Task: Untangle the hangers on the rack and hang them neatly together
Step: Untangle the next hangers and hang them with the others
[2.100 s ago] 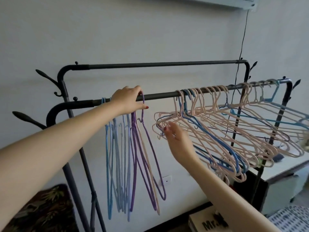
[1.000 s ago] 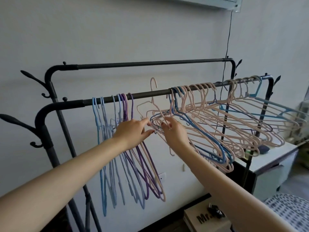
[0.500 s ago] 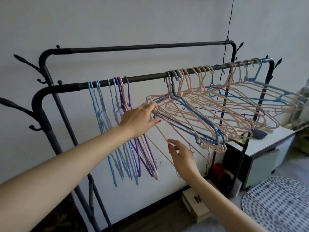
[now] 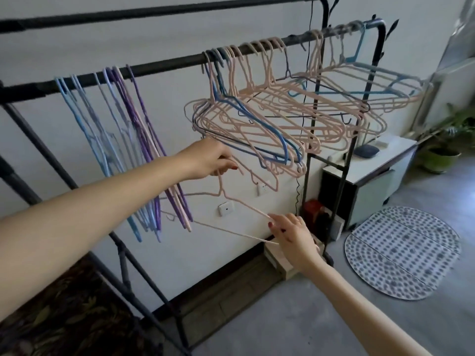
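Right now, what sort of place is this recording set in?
Most likely a room in a home, perhaps a bedroom or laundry corner. A black clothes rack loaded with plastic hangers stands against a plain wall; a patterned floor mat and a potted plant sit nearby.

- Left hand (image 4: 213,158): arm stretched forward, fingers curled, pinching the neck of the pink hanger (image 4: 231,201).
- Right hand (image 4: 293,235): lower, at that hanger's right end, fingers gripping its shoulder and bottom bar.
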